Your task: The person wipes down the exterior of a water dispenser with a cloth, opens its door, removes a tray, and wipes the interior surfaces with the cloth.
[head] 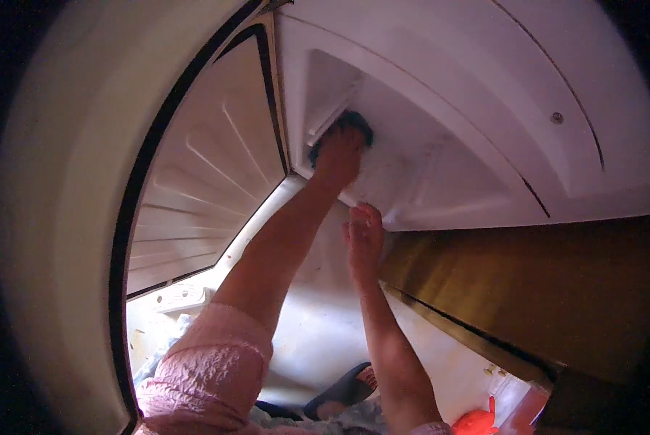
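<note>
My left hand reaches up to a white moulded panel, which looks like part of a refrigerator's interior. Under its palm and fingers is a dark teal cloth or scrubbing pad, pressed to the panel beside a raised ridge; the fingers are blurred. Below and to the right, near the panel's lower edge, is my right hand. Its fingers are slightly bent and somewhat apart, with nothing visible in them.
A ribbed light panel with a dark gasket stands at the left, inside a curved black-edged rim. A brown wooden surface lies at the right. Below are the pale floor, a dark sandal on a foot and a red object.
</note>
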Demonstrator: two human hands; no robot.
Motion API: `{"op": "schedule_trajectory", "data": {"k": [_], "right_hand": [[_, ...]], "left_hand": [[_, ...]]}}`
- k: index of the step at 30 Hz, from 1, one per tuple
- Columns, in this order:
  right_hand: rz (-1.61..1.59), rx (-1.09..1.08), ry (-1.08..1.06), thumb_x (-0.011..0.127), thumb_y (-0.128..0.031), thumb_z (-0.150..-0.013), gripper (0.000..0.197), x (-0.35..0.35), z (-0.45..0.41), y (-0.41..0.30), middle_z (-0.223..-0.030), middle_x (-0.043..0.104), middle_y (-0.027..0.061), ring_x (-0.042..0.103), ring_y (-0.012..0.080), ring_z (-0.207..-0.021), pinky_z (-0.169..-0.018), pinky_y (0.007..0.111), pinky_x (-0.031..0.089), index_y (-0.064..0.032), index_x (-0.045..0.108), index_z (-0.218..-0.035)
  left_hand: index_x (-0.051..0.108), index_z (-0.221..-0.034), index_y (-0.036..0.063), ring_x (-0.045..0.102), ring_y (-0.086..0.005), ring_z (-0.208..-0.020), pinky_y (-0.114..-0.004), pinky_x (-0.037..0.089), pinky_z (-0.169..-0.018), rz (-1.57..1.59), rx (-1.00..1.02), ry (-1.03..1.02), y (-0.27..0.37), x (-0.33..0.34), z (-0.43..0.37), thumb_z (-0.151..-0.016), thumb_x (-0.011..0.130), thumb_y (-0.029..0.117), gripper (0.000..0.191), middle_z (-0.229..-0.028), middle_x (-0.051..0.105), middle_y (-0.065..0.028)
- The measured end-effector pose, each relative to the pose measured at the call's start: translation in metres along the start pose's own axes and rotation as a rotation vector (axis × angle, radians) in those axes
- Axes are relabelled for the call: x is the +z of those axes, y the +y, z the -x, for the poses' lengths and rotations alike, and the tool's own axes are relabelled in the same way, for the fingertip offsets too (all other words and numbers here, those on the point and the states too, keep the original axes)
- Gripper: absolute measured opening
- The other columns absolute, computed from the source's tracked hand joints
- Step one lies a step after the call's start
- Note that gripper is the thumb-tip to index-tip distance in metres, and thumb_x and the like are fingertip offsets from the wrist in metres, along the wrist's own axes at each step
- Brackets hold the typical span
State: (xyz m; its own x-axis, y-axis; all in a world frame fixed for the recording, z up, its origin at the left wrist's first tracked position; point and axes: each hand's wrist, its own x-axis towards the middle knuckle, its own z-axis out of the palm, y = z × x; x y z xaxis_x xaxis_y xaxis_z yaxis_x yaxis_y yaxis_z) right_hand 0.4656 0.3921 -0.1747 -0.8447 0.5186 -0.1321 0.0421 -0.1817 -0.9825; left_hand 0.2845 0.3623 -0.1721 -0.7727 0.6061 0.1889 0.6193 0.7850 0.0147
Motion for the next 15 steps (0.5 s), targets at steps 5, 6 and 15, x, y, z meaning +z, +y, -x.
{"op": "schedule_trajectory", "data": {"k": [5,6,15], "right_hand": [[0.359,-0.168,-0.061,0.044,-0.002,-0.085,0.034,0.0,-0.044,0.01,-0.106,0.052,0.007,0.055,0.0135,-0.073,-0.062,0.026,0.046,-0.0109,0.045,-0.117],[0.397,-0.171,-0.047,0.044,-0.002,-0.085,0.034,-0.014,-0.05,0.018,-0.106,0.052,0.007,0.056,0.0137,-0.072,-0.062,0.026,0.046,-0.0112,0.045,-0.117],[0.331,-0.096,-0.067,0.05,-0.004,-0.082,0.036,-0.005,-0.032,-0.012,-0.095,0.056,0.006,0.056,0.0202,-0.083,-0.075,0.03,0.047,-0.0084,0.045,-0.117]], "left_hand": [[0.063,-0.096,0.0068,0.057,-0.0279,-0.097,-0.037,0.046,-0.079,0.116,-0.133,-0.206,-0.007,-0.046,-0.011,-0.073,0.055,0.024,0.029,-0.104,0.06,-0.0135],[0.064,-0.092,0.0073,0.06,-0.0268,-0.092,-0.038,0.047,-0.076,0.106,-0.025,-0.356,0.0,-0.058,-0.008,-0.073,0.055,0.027,0.029,-0.099,0.062,-0.0128],[0.055,-0.112,0.0028,0.058,-0.0371,-0.092,-0.048,0.045,-0.082,0.509,-0.089,-0.451,0.004,-0.092,0.057,-0.083,0.048,0.025,0.037,-0.099,0.06,-0.0215]]}}
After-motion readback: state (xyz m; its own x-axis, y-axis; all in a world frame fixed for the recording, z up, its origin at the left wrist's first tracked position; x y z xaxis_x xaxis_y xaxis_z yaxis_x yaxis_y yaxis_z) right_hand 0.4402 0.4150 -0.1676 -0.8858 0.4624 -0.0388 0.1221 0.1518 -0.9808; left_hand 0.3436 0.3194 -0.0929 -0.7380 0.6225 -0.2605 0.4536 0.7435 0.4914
